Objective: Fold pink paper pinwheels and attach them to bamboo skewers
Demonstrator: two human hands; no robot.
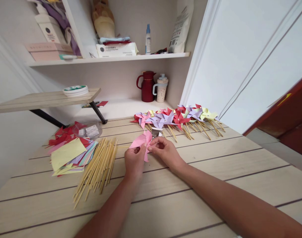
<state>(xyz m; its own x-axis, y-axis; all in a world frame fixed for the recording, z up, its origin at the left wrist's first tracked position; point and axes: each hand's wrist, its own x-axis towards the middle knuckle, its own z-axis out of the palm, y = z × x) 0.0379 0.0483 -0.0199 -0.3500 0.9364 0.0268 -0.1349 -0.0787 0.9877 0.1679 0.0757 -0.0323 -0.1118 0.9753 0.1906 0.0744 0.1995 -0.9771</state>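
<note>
The pink pinwheel [138, 141] is right between the two hands, just above the near-middle part of the surface [227, 162]. The left hand [134, 162] holds its paper, with the thumb on top. The right hand [165, 152] comes in from the right, with thumb and finger closed together at the middle of the paper. I can't tell if a tiny thing sits inside that pinch. Both hands touch the pinwheel, so neither one is nearer.

A thin stick [123, 147] pokes out to the left, past the left hand. Its long way goes left to right. Where it meets the paper is hidden.

Just past the right hand is a small shiny box [156, 133]. It looks open, but what is in it is too small to tell. On the far left, a clear plastic pack [91, 131] with a white label lies by the red paper [66, 134]. I can't see what it holds.

Lots of loose sticks [98, 165] lie left of the left hand, and a stack of colored paper [69, 155] is left of them. More pinwheels [163, 119] lie at the far right, with their sticks pointing near.
</note>
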